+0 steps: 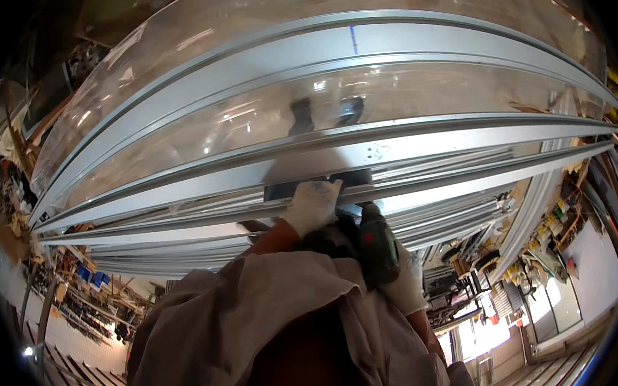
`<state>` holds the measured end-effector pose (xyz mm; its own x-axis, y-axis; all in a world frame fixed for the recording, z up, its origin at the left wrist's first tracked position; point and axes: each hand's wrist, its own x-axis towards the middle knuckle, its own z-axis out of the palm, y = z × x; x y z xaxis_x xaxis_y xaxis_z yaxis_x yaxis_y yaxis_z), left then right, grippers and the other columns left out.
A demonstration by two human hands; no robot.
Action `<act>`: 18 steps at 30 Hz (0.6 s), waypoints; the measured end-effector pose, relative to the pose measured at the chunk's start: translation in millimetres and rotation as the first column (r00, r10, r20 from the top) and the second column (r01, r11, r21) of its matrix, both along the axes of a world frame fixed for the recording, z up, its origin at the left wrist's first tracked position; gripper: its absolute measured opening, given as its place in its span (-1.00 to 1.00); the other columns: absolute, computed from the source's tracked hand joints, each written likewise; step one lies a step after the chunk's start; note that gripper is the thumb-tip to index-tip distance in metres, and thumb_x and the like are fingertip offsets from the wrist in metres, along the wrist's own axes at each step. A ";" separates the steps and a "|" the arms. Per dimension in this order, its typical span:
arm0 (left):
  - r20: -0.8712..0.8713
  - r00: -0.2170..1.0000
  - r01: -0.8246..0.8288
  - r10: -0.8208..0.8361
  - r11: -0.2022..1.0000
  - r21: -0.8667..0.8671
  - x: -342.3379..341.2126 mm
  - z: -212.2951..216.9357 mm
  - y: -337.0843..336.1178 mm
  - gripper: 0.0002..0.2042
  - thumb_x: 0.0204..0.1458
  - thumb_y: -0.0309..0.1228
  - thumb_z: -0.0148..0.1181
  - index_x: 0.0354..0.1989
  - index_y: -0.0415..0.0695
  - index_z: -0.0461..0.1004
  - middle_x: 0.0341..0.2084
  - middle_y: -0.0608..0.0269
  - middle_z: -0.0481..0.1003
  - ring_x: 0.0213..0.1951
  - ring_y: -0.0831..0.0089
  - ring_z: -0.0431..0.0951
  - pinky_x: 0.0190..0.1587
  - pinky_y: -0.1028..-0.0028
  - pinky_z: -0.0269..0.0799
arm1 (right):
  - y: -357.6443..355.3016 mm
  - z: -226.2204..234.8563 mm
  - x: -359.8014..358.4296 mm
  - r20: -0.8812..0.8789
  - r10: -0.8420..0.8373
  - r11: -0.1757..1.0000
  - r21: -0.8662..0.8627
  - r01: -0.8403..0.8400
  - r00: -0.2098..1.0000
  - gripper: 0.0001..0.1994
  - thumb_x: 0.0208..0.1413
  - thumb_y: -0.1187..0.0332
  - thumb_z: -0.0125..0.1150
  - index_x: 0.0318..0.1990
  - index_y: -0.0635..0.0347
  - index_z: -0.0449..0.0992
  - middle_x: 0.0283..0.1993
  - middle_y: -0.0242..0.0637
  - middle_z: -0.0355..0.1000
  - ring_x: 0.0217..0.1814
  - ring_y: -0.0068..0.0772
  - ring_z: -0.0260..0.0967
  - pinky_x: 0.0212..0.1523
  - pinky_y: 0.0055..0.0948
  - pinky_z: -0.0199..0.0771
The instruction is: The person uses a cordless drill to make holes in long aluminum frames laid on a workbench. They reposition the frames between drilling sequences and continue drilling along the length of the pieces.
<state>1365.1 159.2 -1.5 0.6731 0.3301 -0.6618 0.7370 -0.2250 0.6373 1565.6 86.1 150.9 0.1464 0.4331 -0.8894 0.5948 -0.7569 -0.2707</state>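
Observation:
A dark rectangular plate lies along a long silver metal profile in front of me. My left hand, in a white glove, grips the plate from the near side, its thumb and fingers close together at the plate's middle. My right hand, gloved as well, holds a dark green power drill just right of the left hand. The drill's front end points away from me, toward the profile near the plate. Its tip is hard to make out, so I cannot tell whether it touches metal.
Beyond lies another wide profile with a blue mark, over clear plastic sheeting. Several more silver profiles are stacked below. Blue bins stand left. A white panel and cluttered shelving are at right.

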 end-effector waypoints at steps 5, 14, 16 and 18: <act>-0.105 0.994 0.037 -0.043 0.997 -0.060 5.9 8.7 2.1 -0.17 -0.12 -0.13 0.44 0.33 -0.29 0.29 0.03 -0.02 0.55 0.05 0.14 0.59 0.10 0.23 0.45 | -7.9 1.4 7.5 -0.034 -0.037 0.999 -0.029 0.036 0.999 -0.56 -0.04 0.22 0.39 -0.02 0.26 0.54 -0.20 0.08 0.58 -0.12 0.21 0.55 -0.17 -0.10 0.54; -0.015 0.999 -0.039 0.040 0.996 0.081 6.4 13.3 -6.2 -0.22 -0.11 -0.20 0.41 0.32 -0.28 0.29 0.09 -0.11 0.50 0.07 0.09 0.57 0.10 0.23 0.46 | -7.4 3.9 9.4 -0.020 0.050 0.989 0.143 -0.047 0.999 -0.53 -0.09 0.30 0.43 0.00 0.30 0.52 -0.21 0.05 0.57 -0.15 0.16 0.55 -0.18 -0.13 0.54; -0.032 0.999 -0.003 0.005 0.999 0.035 11.6 12.5 0.3 -0.25 -0.08 -0.21 0.36 0.30 -0.30 0.31 0.05 -0.12 0.53 0.04 0.11 0.59 0.09 0.24 0.48 | -16.7 2.3 11.9 -0.011 0.067 0.987 0.146 -0.065 0.998 -0.54 -0.09 0.30 0.43 0.00 0.29 0.53 -0.21 0.05 0.57 -0.16 0.15 0.55 -0.18 -0.12 0.52; 0.003 1.000 0.005 -0.005 0.996 0.085 11.1 8.8 -3.2 -0.28 -0.05 -0.20 0.32 0.30 -0.32 0.32 0.01 -0.12 0.55 0.01 0.13 0.61 0.07 0.26 0.49 | -26.7 2.7 14.0 -0.060 -0.031 0.992 0.118 0.038 0.998 -0.54 -0.09 0.27 0.44 -0.01 0.27 0.54 -0.20 0.05 0.57 -0.15 0.16 0.53 -0.16 -0.09 0.50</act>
